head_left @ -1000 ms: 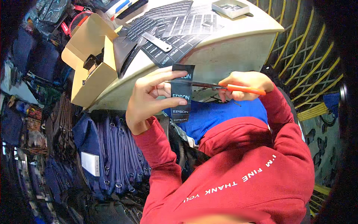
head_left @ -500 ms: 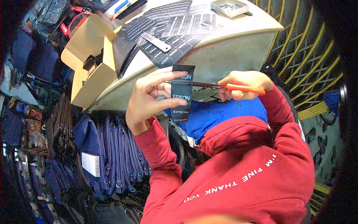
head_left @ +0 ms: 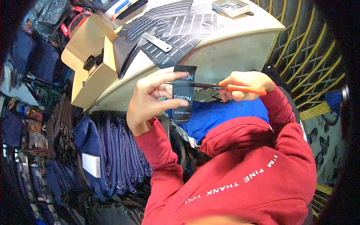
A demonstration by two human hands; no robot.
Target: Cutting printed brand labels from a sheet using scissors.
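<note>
My left hand (head_left: pixel 147 98) pinches a narrow black label strip (head_left: pixel 182 106) with pale printing, which hangs upright in front of the table edge. The thumb lies low on the strip and the fingers near its top. In my right hand (head_left: pixel 248 79) is a pair of scissors (head_left: pixel 250 89) with orange handles, the fingers wrapped round the grips. Its dark blades point left and lie across the strip, between the thumb and upper fingers of my left hand. Whether they have cut into the strip is hard to make out.
On the pale table (head_left: pixel 240 32) are black label sheets (head_left: pixel 176 47), a metal ruler (head_left: pixel 156 42) and a small white box (head_left: pixel 230 8) of dark pieces. An opened cardboard box (head_left: pixel 95 80) stands at the left. Navy straps (head_left: pixel 125 157) hang below; yellow lattice bars (head_left: pixel 300 56) rise right.
Very little differs. The label strip has shifted slightly down and right, and the scissor blades have moved a little across it. Both hands stay in nearly the same place.
</note>
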